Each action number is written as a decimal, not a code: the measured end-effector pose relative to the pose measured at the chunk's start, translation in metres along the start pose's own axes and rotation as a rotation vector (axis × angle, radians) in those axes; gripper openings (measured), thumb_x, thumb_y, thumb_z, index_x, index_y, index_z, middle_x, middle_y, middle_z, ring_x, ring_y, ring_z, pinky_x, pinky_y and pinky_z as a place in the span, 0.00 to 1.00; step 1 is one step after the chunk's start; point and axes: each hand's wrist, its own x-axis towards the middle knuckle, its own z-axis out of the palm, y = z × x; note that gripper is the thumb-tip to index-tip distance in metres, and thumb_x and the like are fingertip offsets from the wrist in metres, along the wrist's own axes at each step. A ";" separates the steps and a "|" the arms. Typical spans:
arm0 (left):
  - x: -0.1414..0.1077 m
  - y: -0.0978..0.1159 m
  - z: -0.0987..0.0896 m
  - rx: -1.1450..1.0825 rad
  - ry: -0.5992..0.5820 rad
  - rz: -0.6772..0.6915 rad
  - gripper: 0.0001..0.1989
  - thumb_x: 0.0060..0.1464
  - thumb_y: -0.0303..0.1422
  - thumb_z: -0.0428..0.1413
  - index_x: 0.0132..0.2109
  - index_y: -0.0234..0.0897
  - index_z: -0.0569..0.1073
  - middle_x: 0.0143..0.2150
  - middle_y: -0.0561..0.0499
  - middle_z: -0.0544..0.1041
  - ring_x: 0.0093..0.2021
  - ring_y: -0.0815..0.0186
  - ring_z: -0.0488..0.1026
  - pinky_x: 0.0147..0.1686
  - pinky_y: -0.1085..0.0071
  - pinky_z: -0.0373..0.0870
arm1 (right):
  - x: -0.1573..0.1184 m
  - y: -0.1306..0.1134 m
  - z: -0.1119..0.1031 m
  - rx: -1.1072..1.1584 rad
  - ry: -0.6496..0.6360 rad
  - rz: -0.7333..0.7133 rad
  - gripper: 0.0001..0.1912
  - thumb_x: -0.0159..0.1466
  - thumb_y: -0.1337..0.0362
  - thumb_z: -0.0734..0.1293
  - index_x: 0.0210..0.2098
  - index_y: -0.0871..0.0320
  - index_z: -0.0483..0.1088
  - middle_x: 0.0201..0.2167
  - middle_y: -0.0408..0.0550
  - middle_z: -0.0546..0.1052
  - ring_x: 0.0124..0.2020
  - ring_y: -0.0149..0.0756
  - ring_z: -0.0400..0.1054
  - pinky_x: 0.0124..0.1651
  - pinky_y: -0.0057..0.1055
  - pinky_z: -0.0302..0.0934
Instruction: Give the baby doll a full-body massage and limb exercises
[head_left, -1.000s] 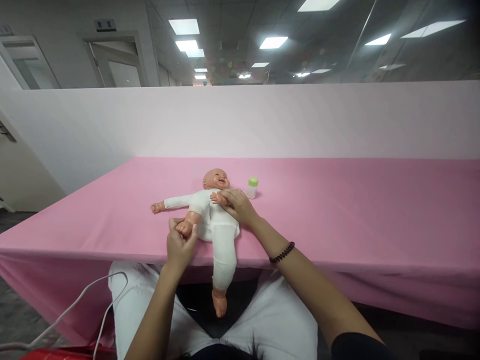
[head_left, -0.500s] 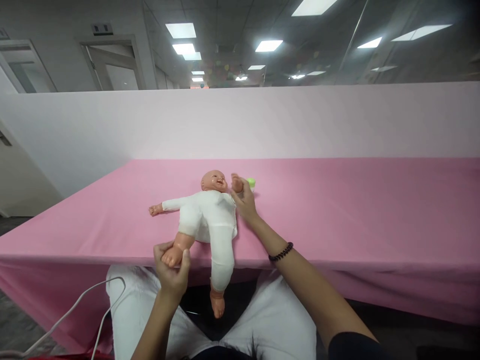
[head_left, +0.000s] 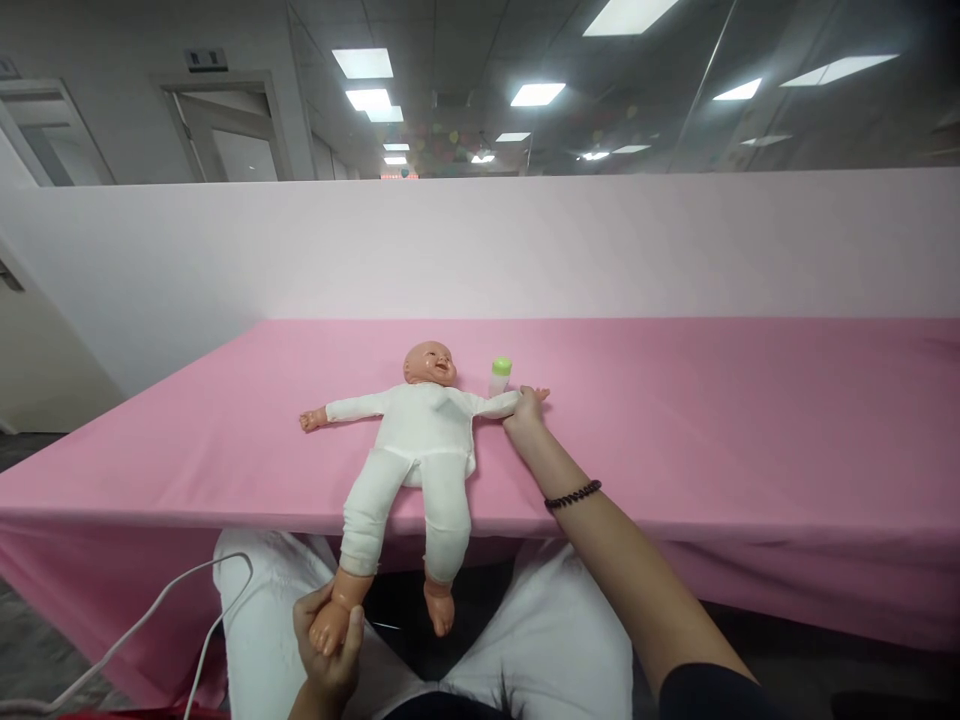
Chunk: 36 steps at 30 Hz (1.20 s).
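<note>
**Doll [head_left: 424, 425] on pink cloth [head_left: 712, 430], gripped at one foot and one wrist**

Lying face up, head toward the far side, torso on the cloth near its front edge, both legs reaching over that edge. White fabric on body and limbs; bare plastic at head, hands and feet. Greyish patch on the chest, too faint to name. Back and underside hidden.

Left hand [head_left: 335, 660] low down, clamped round the foot on the left side: thumb along one side, curled fingers on the other, tips mostly out of sight. Forearm cut off at the bottom. Other foot hanging well apart from both hands, over a dark area between the knees, hard to make out.

Right hand [head_left: 525, 420] wrapped about the wrist on the right side, small plastic fingers poking out just beyond. Grip seen from the back only; cannot tell the placing of each fingertip. Dark coiled band [head_left: 573, 495] above it; dark sleeve [head_left: 705, 690] cut off lower down.

Green-capped bottle [head_left: 500, 377] upright just behind that outstretched arm; contact between them impossible to tell.

Farther out: white cable [head_left: 169, 585] looping beside white trousers [head_left: 259, 600], running off the left edge. Sliver of something red [head_left: 142, 714] at the bottom, mostly cut off. Beyond the cloth, pale wall [head_left: 600, 245]; above, ceiling lights [head_left: 538, 94] amid murky blur.
</note>
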 end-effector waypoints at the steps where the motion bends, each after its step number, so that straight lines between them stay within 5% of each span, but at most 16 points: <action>1: 0.000 -0.002 0.002 -0.011 -0.015 0.002 0.15 0.50 0.39 0.63 0.44 0.41 0.71 0.36 0.49 0.73 0.32 0.56 0.75 0.31 0.56 0.74 | 0.000 -0.001 -0.001 -0.005 0.007 0.027 0.32 0.65 0.55 0.52 0.67 0.55 0.56 0.58 0.61 0.70 0.51 0.48 0.75 0.51 0.49 0.72; 6: 0.012 -0.004 0.010 -0.025 0.000 0.130 0.18 0.48 0.38 0.64 0.45 0.38 0.71 0.37 0.49 0.74 0.31 0.59 0.75 0.31 0.60 0.73 | -0.018 -0.032 -0.001 0.019 0.040 0.070 0.31 0.65 0.53 0.57 0.65 0.55 0.55 0.62 0.58 0.68 0.57 0.44 0.71 0.55 0.42 0.70; 11: 0.052 0.030 0.034 -0.041 0.026 0.204 0.17 0.49 0.37 0.63 0.45 0.38 0.71 0.39 0.47 0.75 0.34 0.59 0.75 0.34 0.59 0.74 | -0.058 -0.072 -0.001 0.068 -0.240 -0.366 0.27 0.65 0.52 0.66 0.60 0.55 0.61 0.60 0.56 0.73 0.55 0.45 0.72 0.58 0.44 0.67; 13: 0.075 0.050 0.049 -0.065 0.009 0.137 0.17 0.50 0.40 0.63 0.44 0.38 0.70 0.37 0.48 0.74 0.34 0.60 0.75 0.36 0.60 0.75 | -0.071 -0.078 -0.002 -0.028 -0.404 -0.595 0.23 0.65 0.55 0.67 0.57 0.55 0.65 0.56 0.55 0.75 0.55 0.46 0.71 0.59 0.45 0.65; 17: 0.115 0.085 0.078 -0.150 -0.160 -0.099 0.19 0.53 0.44 0.62 0.45 0.38 0.68 0.37 0.50 0.74 0.37 0.61 0.75 0.39 0.63 0.74 | -0.081 -0.074 -0.004 -0.252 -0.720 -0.925 0.15 0.64 0.64 0.66 0.51 0.54 0.71 0.46 0.52 0.80 0.48 0.47 0.73 0.53 0.45 0.66; 21: 0.132 0.099 0.095 -0.210 -0.421 -0.193 0.16 0.58 0.44 0.58 0.45 0.40 0.64 0.33 0.54 0.71 0.33 0.64 0.72 0.36 0.67 0.70 | -0.079 -0.070 -0.006 -0.353 -0.817 -1.043 0.18 0.61 0.67 0.67 0.51 0.55 0.71 0.45 0.52 0.80 0.45 0.47 0.73 0.50 0.46 0.65; 25: 0.130 0.098 0.099 -0.259 -0.479 -0.216 0.16 0.61 0.44 0.57 0.46 0.40 0.63 0.35 0.54 0.71 0.35 0.64 0.73 0.39 0.67 0.71 | -0.077 -0.072 -0.007 -0.397 -0.860 -1.073 0.18 0.62 0.67 0.67 0.52 0.56 0.71 0.46 0.53 0.80 0.47 0.48 0.73 0.50 0.46 0.65; 29: 0.126 0.092 0.089 -0.244 -0.344 -0.187 0.18 0.57 0.44 0.60 0.46 0.39 0.64 0.39 0.51 0.71 0.39 0.63 0.74 0.42 0.65 0.71 | -0.077 -0.073 -0.007 -0.330 -0.798 -0.968 0.18 0.64 0.65 0.66 0.54 0.54 0.70 0.48 0.53 0.80 0.48 0.48 0.73 0.53 0.48 0.66; 36: 0.087 0.062 0.048 -0.229 -0.021 -0.074 0.17 0.54 0.43 0.61 0.44 0.38 0.68 0.38 0.51 0.70 0.36 0.63 0.72 0.39 0.65 0.71 | -0.062 -0.075 -0.001 0.044 -0.268 -0.390 0.25 0.65 0.52 0.66 0.57 0.56 0.65 0.58 0.57 0.75 0.53 0.44 0.73 0.55 0.43 0.69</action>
